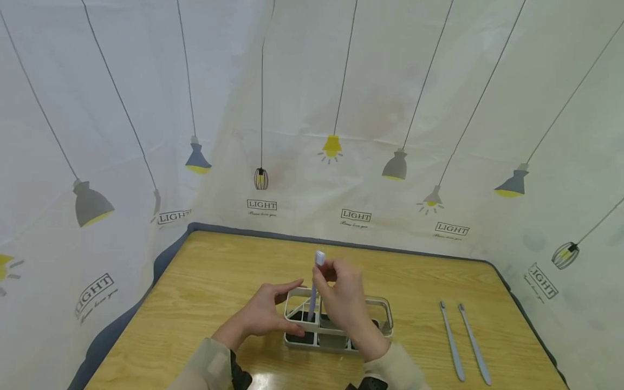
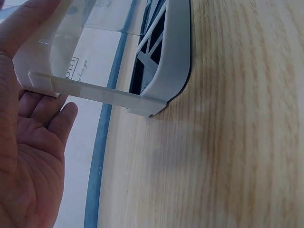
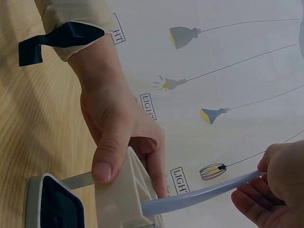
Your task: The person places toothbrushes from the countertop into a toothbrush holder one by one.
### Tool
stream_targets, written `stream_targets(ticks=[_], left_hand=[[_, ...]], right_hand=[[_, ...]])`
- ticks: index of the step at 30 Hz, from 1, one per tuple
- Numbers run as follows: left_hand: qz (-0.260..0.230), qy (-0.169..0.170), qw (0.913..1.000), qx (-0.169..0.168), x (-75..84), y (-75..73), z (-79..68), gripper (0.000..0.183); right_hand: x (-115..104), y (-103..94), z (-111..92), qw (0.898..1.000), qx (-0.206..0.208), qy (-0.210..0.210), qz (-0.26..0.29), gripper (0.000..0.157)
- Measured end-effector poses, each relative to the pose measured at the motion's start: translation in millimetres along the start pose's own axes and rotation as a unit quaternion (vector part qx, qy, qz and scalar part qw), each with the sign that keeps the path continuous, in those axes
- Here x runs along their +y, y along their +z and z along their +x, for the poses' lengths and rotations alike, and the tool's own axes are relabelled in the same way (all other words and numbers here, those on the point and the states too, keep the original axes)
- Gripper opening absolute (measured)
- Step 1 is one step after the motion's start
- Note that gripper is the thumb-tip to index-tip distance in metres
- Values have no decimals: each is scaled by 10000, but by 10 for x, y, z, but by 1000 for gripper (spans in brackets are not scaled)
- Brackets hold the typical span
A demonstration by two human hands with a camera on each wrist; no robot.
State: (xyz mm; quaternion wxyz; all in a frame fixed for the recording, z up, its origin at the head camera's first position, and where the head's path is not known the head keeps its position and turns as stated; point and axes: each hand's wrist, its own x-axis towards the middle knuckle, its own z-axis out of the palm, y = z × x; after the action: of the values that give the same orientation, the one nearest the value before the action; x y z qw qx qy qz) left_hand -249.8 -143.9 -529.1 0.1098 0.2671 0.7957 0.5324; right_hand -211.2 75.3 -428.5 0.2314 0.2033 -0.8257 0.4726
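A light grey toothbrush holder [image 2: 178, 52] with a raised, divided top frame stands on the table. My left hand [image 1: 265, 311] grips the left end of that frame, thumb on the near side and fingers at the far side. With thumb and fingertips my right hand [image 1: 343, 295] pinches a pale blue toothbrush [image 1: 312, 300] just below its white-bristled head. The brush stands nearly upright, bristles up. In the right wrist view its handle [image 3: 190, 198] passes down into an opening at the frame's left end. My right wrist hides part of the holder's right half in the head view.
Two more toothbrushes, one [image 1: 453, 342] beside the other [image 1: 475, 346], lie side by side on the right of the wooden table [image 1: 224, 260]. A pale sheet [image 1: 302, 108] printed with hanging lamps rises behind and at both sides.
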Motion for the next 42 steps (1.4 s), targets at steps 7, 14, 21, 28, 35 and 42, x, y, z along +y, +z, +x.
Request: stream_targets(ticks=[7, 14, 21, 28, 35, 42], left_hand=[[55, -5, 10000, 0, 12, 1, -1, 106], [97, -3, 9999, 24, 16, 0, 5, 107], [74, -84, 9999, 27, 28, 7, 1, 108], [71, -33, 10000, 49, 15, 11, -2, 107], [-11, 35, 10000, 22, 3, 10, -1, 104], [-115, 31, 9999, -17, 3, 10, -7, 102]], right_hand=[[86, 93, -87, 9999, -50, 112, 32, 4], [138, 157, -157, 9994, -233, 273, 10, 4], [179, 204, -194, 9989, -335, 328, -35, 6], [202, 231, -227, 9981, -453, 422, 80, 4], [243, 273, -264, 9980, -481, 420, 28, 3], [270, 300, -288, 9972, -567, 483, -2, 5]])
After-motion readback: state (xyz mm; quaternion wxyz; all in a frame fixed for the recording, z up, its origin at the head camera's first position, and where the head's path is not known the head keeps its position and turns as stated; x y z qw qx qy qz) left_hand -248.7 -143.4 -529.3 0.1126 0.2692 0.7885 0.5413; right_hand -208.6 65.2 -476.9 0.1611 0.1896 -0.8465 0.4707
